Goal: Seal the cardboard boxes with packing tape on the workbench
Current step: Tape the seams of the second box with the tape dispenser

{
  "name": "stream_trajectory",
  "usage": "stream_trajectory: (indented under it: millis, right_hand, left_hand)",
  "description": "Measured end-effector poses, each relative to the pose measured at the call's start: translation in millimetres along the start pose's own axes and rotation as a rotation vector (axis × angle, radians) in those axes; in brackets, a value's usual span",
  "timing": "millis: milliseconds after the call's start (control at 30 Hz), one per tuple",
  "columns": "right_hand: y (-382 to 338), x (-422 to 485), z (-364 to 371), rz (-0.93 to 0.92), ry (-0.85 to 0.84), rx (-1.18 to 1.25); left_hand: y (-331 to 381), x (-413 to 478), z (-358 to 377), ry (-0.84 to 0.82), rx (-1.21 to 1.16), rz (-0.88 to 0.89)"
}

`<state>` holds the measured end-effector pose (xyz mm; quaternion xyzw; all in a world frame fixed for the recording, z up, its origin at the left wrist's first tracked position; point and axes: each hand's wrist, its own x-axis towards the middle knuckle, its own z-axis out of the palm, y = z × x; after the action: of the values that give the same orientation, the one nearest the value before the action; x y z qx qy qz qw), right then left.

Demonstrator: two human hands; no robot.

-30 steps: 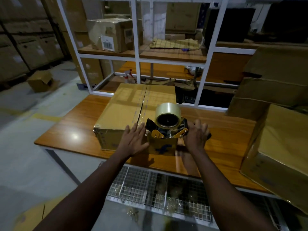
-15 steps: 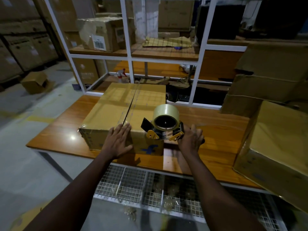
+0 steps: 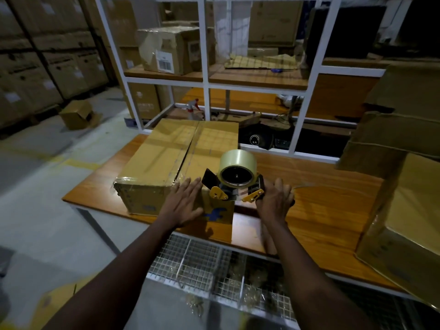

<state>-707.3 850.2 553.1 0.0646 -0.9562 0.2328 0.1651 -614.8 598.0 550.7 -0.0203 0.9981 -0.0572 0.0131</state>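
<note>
Taping at the box's near edge.
Left hand (image 3: 183, 203) flat, fingers spread, on box (image 3: 176, 160) on bench (image 3: 316, 186); right hand (image 3: 273, 201) wrapped round dispenser (image 3: 234, 184) handle at near right corner.

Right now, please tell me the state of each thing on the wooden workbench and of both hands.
Brown cardboard box: flaps closed, clear tape along seam.
Yellow-and-black tape dispenser: on the box's near edge, roll loaded.
Left hand: open, flat against the box.
Right hand: closed on dispenser handle.
</note>
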Motion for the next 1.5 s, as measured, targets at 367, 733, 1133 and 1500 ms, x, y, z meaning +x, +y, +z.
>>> stream_trajectory:
  millis: [367,733,1133,1500]
  right_hand:
    - [52.1,0.4,-4.8,0.156,-0.001,0.019]
    - [92.5,-6.4,1.8,0.225,0.042,0.036]
    - [69.6,-32.7,51.3,0.323,0.050,0.141]
    - [39.0,-79.6,50.7,0.564,-0.140,0.094]
  left_hand:
    - [31.2,11.3,-12.4,0.012,-0.064,-0.018]
    - [45.9,13.6,-7.7,0.009,-0.033,0.058]
    - [50.2,18.8,-5.1,-0.030,-0.005,0.069]
    - [52.9,19.5,-6.5,-0.021,0.003,0.046]
